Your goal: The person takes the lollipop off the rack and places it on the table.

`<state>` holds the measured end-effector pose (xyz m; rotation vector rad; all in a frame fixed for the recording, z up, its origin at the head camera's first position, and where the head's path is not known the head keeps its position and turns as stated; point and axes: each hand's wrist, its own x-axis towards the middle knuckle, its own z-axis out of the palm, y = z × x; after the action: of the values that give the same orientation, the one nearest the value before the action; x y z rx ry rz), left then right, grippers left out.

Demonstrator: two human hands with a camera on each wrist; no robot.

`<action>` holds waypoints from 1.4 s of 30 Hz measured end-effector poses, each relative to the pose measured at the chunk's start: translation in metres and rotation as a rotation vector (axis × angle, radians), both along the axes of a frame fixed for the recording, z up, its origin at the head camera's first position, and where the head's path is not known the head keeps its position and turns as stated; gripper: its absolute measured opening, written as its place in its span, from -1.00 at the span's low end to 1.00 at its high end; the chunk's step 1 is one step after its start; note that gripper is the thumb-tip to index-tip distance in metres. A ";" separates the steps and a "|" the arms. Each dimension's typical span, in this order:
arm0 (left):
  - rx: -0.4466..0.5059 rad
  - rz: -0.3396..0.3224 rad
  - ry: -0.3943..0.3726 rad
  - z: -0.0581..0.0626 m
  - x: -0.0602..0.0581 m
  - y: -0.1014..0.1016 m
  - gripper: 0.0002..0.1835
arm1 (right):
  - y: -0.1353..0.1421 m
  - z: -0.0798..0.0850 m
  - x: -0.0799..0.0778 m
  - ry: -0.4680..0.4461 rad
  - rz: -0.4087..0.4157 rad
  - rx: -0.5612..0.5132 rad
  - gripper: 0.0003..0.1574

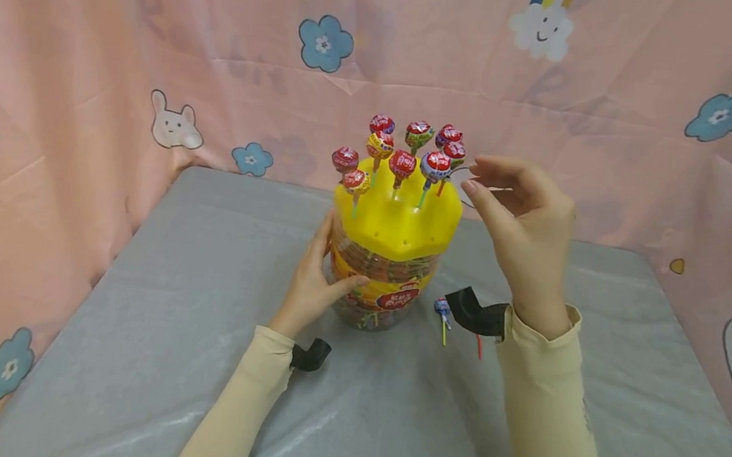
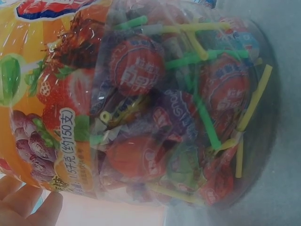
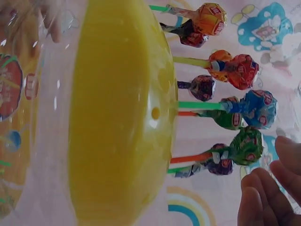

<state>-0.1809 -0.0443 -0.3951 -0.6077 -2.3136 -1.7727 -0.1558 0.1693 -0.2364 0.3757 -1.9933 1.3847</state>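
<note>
A clear plastic jar (image 1: 375, 321) packed with wrapped lollipops stands upright under a yellow lid (image 1: 399, 224). My left hand (image 1: 310, 286) grips its left side, thumb across the front; those fingertips (image 2: 47, 207) show at the label's edge. Several lollipops stand stick-down in the lid's holes, including a red one (image 1: 402, 164). To the right of the lid, my right hand (image 1: 529, 215) is raised with thumb and forefinger slightly apart. In the right wrist view, its fingers (image 3: 263, 197) are just beside a green-wrapped lollipop (image 3: 247, 146) on a red stick and hold nothing.
Right of the jar, a blue-wrapped lollipop (image 1: 442, 307) lies on the grey tabletop (image 1: 189, 278). A red stick (image 1: 479, 346) pokes out near the right wrist's black strap (image 1: 477, 313). A pink patterned curtain (image 1: 238, 47) hangs behind the table.
</note>
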 end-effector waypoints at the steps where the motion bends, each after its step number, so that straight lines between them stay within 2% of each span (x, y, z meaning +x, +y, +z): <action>1: -0.002 0.001 0.000 0.000 0.000 0.000 0.21 | -0.002 0.001 -0.001 -0.002 0.006 -0.008 -0.72; 11: -0.005 0.007 0.004 0.000 0.000 0.001 0.22 | -0.009 0.001 -0.013 -0.021 0.004 0.046 -0.63; 25: -0.009 0.004 0.012 -0.003 -0.001 0.001 0.21 | -0.012 -0.002 -0.020 -0.002 0.019 0.009 -0.65; 35: 0.001 0.008 0.012 -0.003 -0.001 0.001 0.21 | -0.008 0.001 -0.018 0.092 0.091 -0.101 -0.67; 42: 0.002 0.005 0.010 -0.003 -0.002 0.001 0.21 | -0.004 0.005 -0.014 0.097 0.137 -0.245 -0.69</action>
<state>-0.1826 -0.0429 -0.3981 -0.6080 -2.3052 -1.7652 -0.1699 0.1649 -0.2316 0.4642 -1.7216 1.6432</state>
